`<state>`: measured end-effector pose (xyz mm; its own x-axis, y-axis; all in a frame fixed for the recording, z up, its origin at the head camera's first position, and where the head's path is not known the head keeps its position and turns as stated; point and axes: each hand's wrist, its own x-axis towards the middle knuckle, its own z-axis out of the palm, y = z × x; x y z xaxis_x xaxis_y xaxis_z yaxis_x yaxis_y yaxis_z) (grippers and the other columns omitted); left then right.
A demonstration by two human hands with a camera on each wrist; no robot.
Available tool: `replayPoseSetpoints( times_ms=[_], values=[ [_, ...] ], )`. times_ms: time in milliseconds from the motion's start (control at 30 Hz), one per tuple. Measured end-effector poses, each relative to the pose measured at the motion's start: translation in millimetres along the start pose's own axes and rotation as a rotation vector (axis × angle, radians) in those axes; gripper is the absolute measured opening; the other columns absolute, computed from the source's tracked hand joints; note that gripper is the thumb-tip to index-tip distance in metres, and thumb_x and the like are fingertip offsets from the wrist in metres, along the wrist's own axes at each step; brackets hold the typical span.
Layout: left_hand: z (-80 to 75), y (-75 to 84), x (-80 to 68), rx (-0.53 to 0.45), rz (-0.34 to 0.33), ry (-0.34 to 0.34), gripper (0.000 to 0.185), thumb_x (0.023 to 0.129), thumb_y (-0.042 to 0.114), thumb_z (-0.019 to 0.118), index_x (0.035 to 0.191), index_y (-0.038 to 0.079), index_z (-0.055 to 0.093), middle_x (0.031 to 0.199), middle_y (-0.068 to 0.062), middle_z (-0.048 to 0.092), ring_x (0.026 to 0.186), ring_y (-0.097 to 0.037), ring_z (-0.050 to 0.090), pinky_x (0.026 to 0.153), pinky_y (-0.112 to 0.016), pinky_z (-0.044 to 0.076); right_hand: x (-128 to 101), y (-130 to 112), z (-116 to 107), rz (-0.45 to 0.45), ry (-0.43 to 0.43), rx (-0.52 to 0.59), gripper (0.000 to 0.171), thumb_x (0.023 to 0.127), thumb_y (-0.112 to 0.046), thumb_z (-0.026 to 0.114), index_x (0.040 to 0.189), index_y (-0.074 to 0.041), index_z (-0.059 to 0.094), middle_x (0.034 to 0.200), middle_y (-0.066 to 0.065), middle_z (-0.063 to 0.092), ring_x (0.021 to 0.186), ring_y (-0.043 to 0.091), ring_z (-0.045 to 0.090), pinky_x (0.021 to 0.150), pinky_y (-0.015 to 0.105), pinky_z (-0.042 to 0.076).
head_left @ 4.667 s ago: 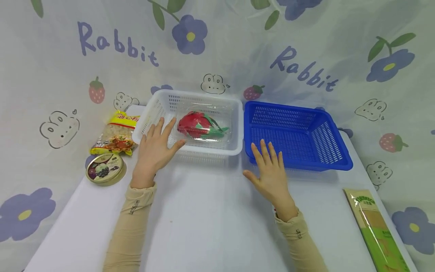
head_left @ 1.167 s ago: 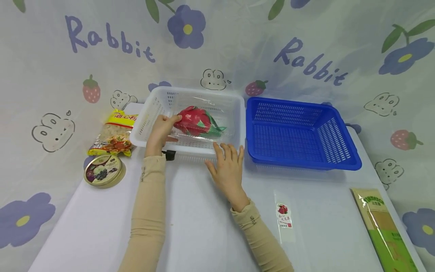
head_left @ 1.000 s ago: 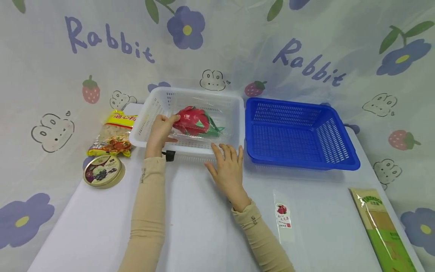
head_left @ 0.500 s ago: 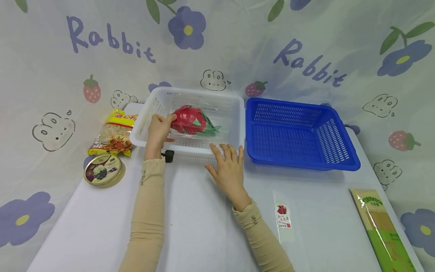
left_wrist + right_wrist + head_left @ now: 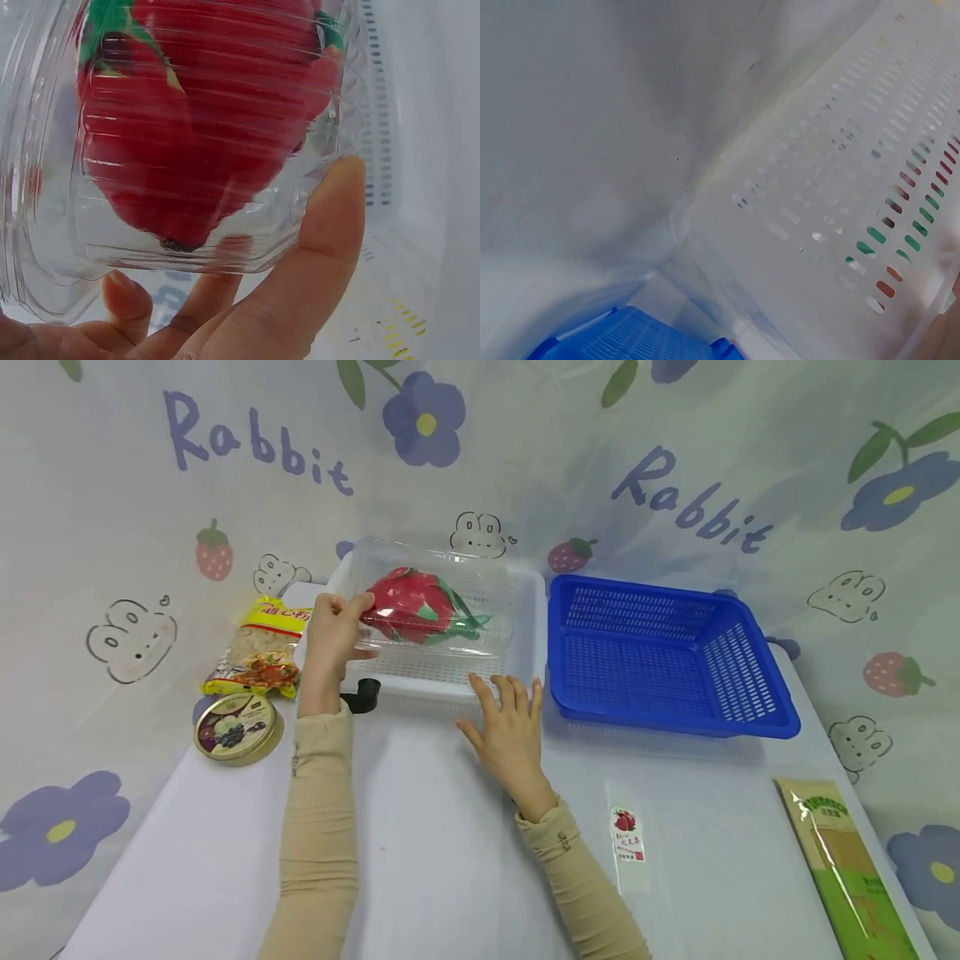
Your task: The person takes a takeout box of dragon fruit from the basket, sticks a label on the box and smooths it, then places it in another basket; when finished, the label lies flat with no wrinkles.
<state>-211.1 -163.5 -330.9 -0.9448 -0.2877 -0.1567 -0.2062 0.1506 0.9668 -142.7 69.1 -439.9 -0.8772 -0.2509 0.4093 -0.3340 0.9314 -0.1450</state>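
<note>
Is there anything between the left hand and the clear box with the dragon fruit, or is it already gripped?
Nothing visible stands between them. The left hand already grips the clear box by its left end, thumb against the plastic, holding it raised above the white basket. The right hand rests with straight fingers at the basket's front rim.
</note>
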Motion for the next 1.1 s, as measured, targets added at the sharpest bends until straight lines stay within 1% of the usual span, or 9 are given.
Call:
replayPoseSetpoints(
  times_ms=[167,400,633,733,800,900,1000,1033,1100],
  values=[
    [-6.1,2.8,-6.9,-0.052,-0.024,-0.019,0.036,0.094,0.045,0.055,0.09,0.017,0.032,0.104,0.0,0.039,0.09,-0.022,0.052,0.058,-0.032,0.059,-0.3,0.1,0.6,-0.008,0.013,-0.009,0.069,0.084,-0.053,0.068,0.143,-0.027,0.044,0.134,0.008,0.05,0.129,0.028,0.041,0.118,0.057,0.016],
    [-18.0,-0.9,-21.0,-0.14,-0.025,-0.043,0.034,0.095,0.044,0.053,0.095,0.015,0.035,0.108,-0.001,0.044,0.085,-0.021,0.059,0.058,-0.03,0.059,-1.5,0.3,0.5,-0.01,-0.001,-0.016,0.069,0.085,-0.054,0.067,0.143,-0.027,0.043,0.135,0.008,0.049,0.13,0.028,0.04,0.118,0.057,0.015],
    [-38.5,-17.1,-44.9,-0.286,0.001,-0.06,0.026,0.097,0.039,0.052,0.1,0.018,0.037,0.105,-0.002,0.049,0.076,-0.011,0.066,0.059,-0.03,0.059,-1.5,0.9,0.9,-0.013,0.002,-0.017,0.065,0.084,-0.056,0.066,0.137,-0.022,0.049,0.135,0.008,0.049,0.13,0.029,0.04,0.118,0.058,0.016],
    [-48.4,-26.4,-55.8,-0.312,-0.003,-0.072,0.024,0.098,0.039,0.05,0.107,0.02,0.04,0.108,0.0,0.05,0.084,-0.011,0.064,0.061,-0.03,0.06,-1.5,2.0,0.2,-0.013,-0.018,-0.002,0.064,0.084,-0.059,0.063,0.133,-0.018,0.052,0.135,0.01,0.049,0.131,0.029,0.04,0.118,0.058,0.014],
    [-53.9,-32.1,-62.5,-0.316,-0.006,-0.078,0.024,0.097,0.041,0.05,0.111,0.022,0.042,0.111,0.003,0.05,0.091,-0.013,0.061,0.063,-0.029,0.06,-1.6,3.7,-1.8,-0.021,-0.039,0.029,0.067,0.086,-0.063,0.056,0.13,-0.012,0.054,0.137,0.013,0.048,0.133,0.031,0.038,0.118,0.059,0.012],
    [-59.8,-39.0,-71.2,-0.316,-0.005,-0.078,0.025,0.097,0.041,0.051,0.111,0.023,0.043,0.111,0.004,0.05,0.095,-0.013,0.058,0.065,-0.028,0.059,-1.4,7.3,-6.0,-0.033,-0.068,0.13,0.085,0.09,-0.073,0.029,0.135,-0.004,0.049,0.143,0.017,0.046,0.135,0.035,0.036,0.118,0.06,0.008],
    [-63.0,-44.1,-77.5,-0.31,-0.005,-0.068,0.023,0.097,0.041,0.051,0.105,0.021,0.042,0.109,0.004,0.05,0.092,-0.011,0.06,0.065,-0.027,0.059,-0.6,10.8,-11.0,-0.03,-0.042,0.341,0.103,0.084,-0.079,0.006,0.145,-0.001,0.036,0.147,0.019,0.043,0.136,0.037,0.037,0.118,0.061,0.004],
    [-63.3,-45.4,-79.2,-0.308,-0.005,-0.064,0.022,0.097,0.041,0.051,0.103,0.021,0.042,0.109,0.004,0.049,0.091,-0.01,0.061,0.065,-0.027,0.059,-0.4,11.8,-12.7,-0.031,-0.017,0.424,0.106,0.083,-0.08,0.003,0.147,0.0,0.031,0.148,0.019,0.043,0.135,0.038,0.038,0.117,0.062,0.003],
    [-63.7,-47.8,-81.7,-0.304,-0.01,-0.053,0.022,0.097,0.039,0.05,0.099,0.02,0.041,0.108,0.005,0.05,0.088,-0.008,0.062,0.064,-0.026,0.059,0.4,12.9,-16.7,-0.04,0.036,0.611,0.106,0.084,-0.08,0.004,0.151,0.0,0.023,0.15,0.021,0.04,0.135,0.04,0.04,0.117,0.063,0.002]
  ],
)
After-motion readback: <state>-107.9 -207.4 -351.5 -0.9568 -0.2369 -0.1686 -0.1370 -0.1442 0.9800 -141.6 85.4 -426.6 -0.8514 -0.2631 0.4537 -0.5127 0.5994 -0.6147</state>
